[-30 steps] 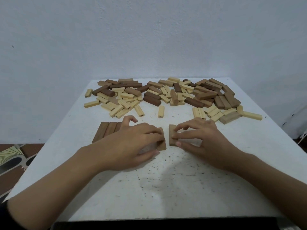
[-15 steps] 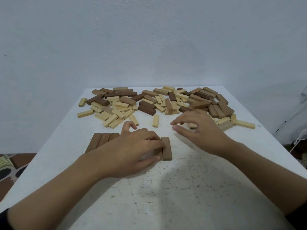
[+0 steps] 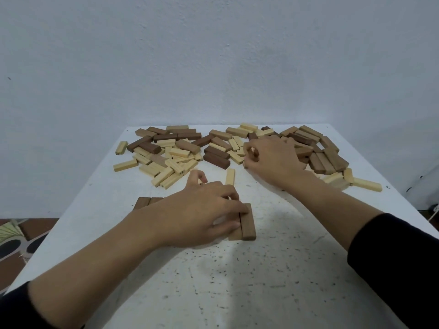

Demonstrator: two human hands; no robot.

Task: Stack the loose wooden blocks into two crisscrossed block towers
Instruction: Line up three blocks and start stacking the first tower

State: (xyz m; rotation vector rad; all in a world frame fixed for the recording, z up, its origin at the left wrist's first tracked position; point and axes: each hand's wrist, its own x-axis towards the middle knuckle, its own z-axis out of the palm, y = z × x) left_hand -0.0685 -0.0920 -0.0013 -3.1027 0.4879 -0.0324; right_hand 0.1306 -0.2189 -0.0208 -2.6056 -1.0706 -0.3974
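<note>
Far left, past the counter [image 3: 261, 293] edge: a strip of patterned floor [image 3: 16, 236]. Bottom left corner: a dark left sleeve [image 3: 11, 307] on the bare forearm.

On the white, speckled counter, toward its left side: a flat row of brown blocks [image 3: 145, 202], side by side and touching, partly hidden under the left wrist.

Next to the right: the left hand [image 3: 202, 211], palm down, fingers [image 3: 243, 207] curled over a pair of brown blocks [image 3: 248, 222], thumb pressed against the near side, gripping them. Both blocks flat on the counter near its middle, touching along the long sides, the lighter on the left, the darker on the right.

Just beyond that hand: a single pale block [image 3: 230, 176], lying apart from the others.

Across the far half of the counter, spread from left to right: the loose pile of wooden blocks [image 3: 171, 148], pale and dark brown mixed, many overlapping.

Right of centre, down on that pile: the right hand [image 3: 273, 160], fingers [image 3: 250, 144] bent in among the blocks and touching several; hold on any one block impossible to tell.

Farthest right: one long pale block [image 3: 367, 184] just off the pile's edge.

Lower right: a black right sleeve [image 3: 392, 245].

Behind everything: a plain pale wall [image 3: 213, 55].
</note>
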